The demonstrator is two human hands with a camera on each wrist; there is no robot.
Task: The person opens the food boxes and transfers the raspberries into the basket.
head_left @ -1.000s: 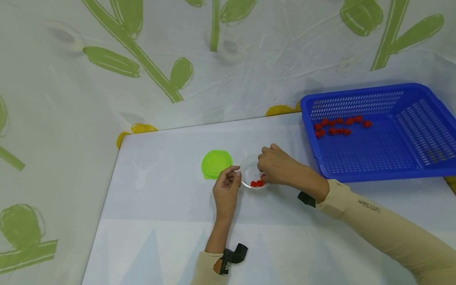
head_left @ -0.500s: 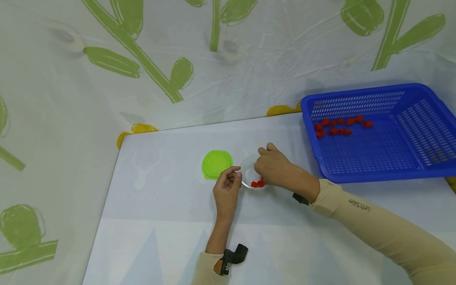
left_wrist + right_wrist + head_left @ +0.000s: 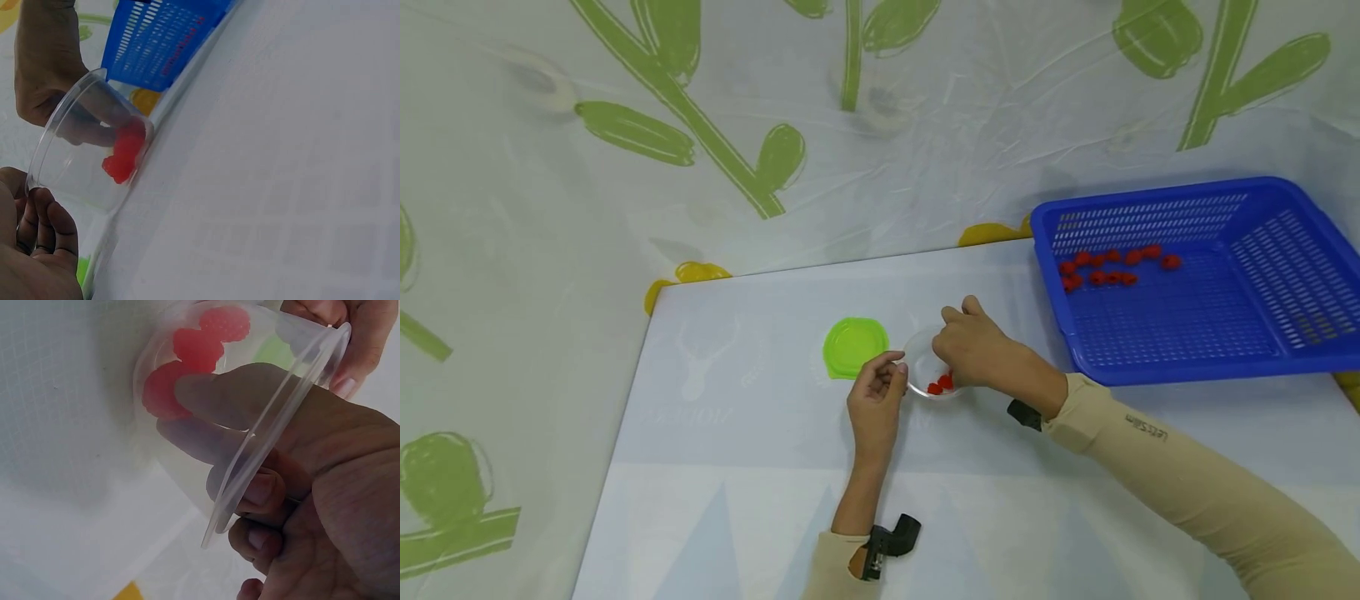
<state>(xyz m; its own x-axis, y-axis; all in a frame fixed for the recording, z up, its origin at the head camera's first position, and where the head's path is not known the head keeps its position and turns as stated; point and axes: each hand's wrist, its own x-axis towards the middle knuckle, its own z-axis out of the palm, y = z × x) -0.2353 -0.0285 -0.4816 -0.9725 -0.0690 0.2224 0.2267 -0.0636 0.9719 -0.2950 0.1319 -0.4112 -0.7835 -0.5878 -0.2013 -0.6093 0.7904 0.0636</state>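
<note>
A clear plastic cup (image 3: 923, 354) stands on the table with its mouth upward. My left hand (image 3: 874, 412) pinches the cup's rim on its left side between thumb and fingers. From the right, my right hand (image 3: 976, 346) reaches in over the rim. Its thumb and forefinger pinch a raspberry (image 3: 164, 392) at the cup's bottom, as the right wrist view shows. Two more raspberries lie beside it in a row, a middle raspberry (image 3: 199, 350) and a far raspberry (image 3: 226, 324). In the head view the right hand hides the pinched one.
A bright green lid (image 3: 855, 347) lies flat just left of the cup. The blue basket (image 3: 1195, 321) stands at the back right, with several raspberries (image 3: 1171, 262) near its left end. Behind the table hangs a leaf-patterned sheet (image 3: 970, 117).
My right hand has moved slightly left, farther over the cup. Inside the cup, the visible raspberries have shifted a little. The left hand keeps its place at the rim.
</note>
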